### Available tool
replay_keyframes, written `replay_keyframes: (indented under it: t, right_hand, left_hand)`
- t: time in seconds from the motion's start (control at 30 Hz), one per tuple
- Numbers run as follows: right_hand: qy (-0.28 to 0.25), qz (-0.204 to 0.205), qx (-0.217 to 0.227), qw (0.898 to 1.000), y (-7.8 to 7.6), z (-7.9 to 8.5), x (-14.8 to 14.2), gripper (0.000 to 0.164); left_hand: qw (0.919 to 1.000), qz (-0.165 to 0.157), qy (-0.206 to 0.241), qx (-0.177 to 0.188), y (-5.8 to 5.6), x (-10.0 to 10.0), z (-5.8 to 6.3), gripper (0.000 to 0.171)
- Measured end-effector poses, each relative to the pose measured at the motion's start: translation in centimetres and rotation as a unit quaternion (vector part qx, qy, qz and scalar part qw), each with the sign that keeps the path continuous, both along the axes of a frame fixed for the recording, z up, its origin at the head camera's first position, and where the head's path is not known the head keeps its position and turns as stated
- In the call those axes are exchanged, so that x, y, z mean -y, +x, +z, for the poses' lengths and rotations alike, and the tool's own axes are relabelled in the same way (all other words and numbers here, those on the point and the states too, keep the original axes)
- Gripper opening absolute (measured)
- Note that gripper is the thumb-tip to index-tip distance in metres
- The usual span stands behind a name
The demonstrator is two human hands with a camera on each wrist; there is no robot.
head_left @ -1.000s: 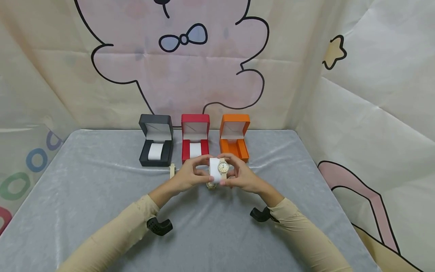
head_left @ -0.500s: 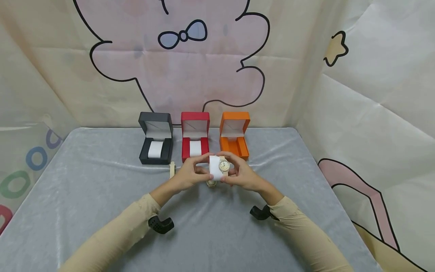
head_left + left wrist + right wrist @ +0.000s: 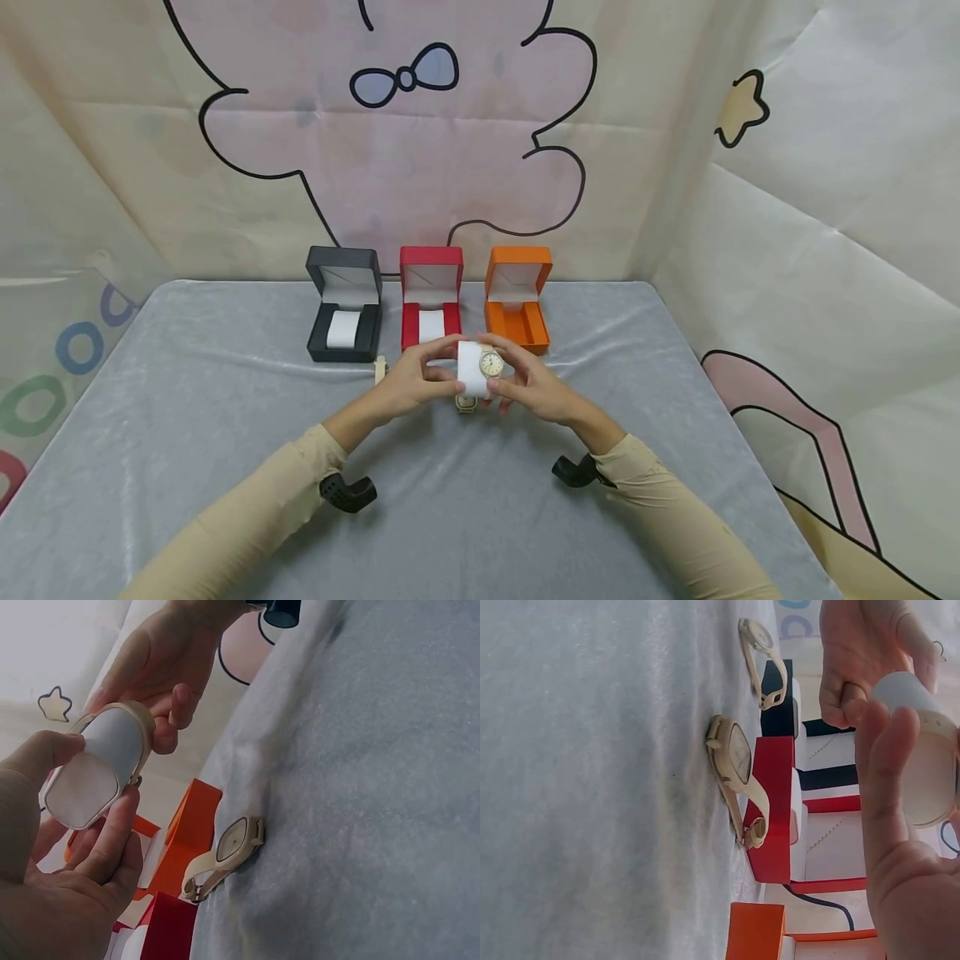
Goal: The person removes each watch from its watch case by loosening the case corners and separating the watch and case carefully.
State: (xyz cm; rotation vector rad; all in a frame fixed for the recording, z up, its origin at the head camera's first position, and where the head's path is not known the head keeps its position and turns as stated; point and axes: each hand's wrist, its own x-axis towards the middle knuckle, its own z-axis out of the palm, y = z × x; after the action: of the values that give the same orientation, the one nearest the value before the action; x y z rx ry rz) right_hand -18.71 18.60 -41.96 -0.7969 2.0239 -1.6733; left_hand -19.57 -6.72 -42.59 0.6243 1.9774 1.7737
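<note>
Above the table, my left hand (image 3: 420, 379) grips the left end of a white watch cushion (image 3: 472, 371), thumb in front and fingers behind. A cream-strapped wristwatch (image 3: 492, 363) is wrapped around the cushion's right part, its round dial facing me. My right hand (image 3: 534, 389) holds the watch and that end of the cushion, its thumb low at the strap. In the left wrist view the cushion's end face (image 3: 81, 791) shows within the left fingers. Below them a second wristwatch (image 3: 733, 754) lies on the table, buckled in a loop; in the head view the hands partly cover it.
A third wristwatch (image 3: 761, 645) lies left of the left hand. Behind stand three lidded-open boxes: a black box (image 3: 367, 337) and a red box (image 3: 408, 329), each with a white cushion inside, and an orange box (image 3: 534, 329) without one. The grey cloth (image 3: 465, 517) covers the table.
The cushion and my left hand have shifted slightly left. My right thumb has moved up a little along the watch. The head view tilted slightly early on.
</note>
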Motion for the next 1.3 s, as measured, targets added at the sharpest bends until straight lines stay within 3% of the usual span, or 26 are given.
replay_keyframes:
  t: [0.5,0.8,1.07,1.3]
  right_hand:
    - [-0.017,-0.02,0.027,0.999,0.19,0.52,0.48,0.062]
    - [-0.016,-0.016,0.013,1.0,-0.04,0.37,0.29,0.063]
    - [0.02,-0.022,-0.017,0.999,-0.11,0.96,0.09,0.061]
    - [0.023,-0.029,-0.005,0.999,0.06,0.88,-0.03,0.063]
  left_hand:
    - [0.9999,-0.005,-0.011,-0.008,-0.07,0.01,0.3,0.074]
    - [0.9999,-0.006,-0.013,-0.008,0.01,0.08,0.25,0.074]
    - [0.9999,-0.002,-0.007,0.011,0.1,0.19,0.47,0.075]
    - [0.9999,-0.003,0.0,0.016,0.14,0.25,0.42,0.074]
